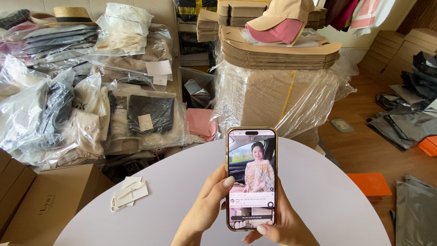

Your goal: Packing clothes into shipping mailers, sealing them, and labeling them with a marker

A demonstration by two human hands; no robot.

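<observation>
Both my hands hold a smartphone (251, 177) upright over a round white table (173, 191). Its lit screen shows a photo of a person in a car, with a feed below. My left hand (205, 207) grips the phone's left edge, thumb resting on the screen. From below, my right hand (284, 223) cups the phone's right side and bottom, one fingertip on its lower edge. White paper tags with strings (129, 191) lie on the table to the left of my hands.
Clear plastic bags of folded clothes (91, 91) are piled at the left. A brown box (45, 205) sits at lower left. A wrapped carton stack (277, 91) with flat cardboard and a pink-and-beige cap (282, 23) stands behind the table. Grey mailer bags (409, 118) and orange boxes (368, 184) lie on the wooden floor.
</observation>
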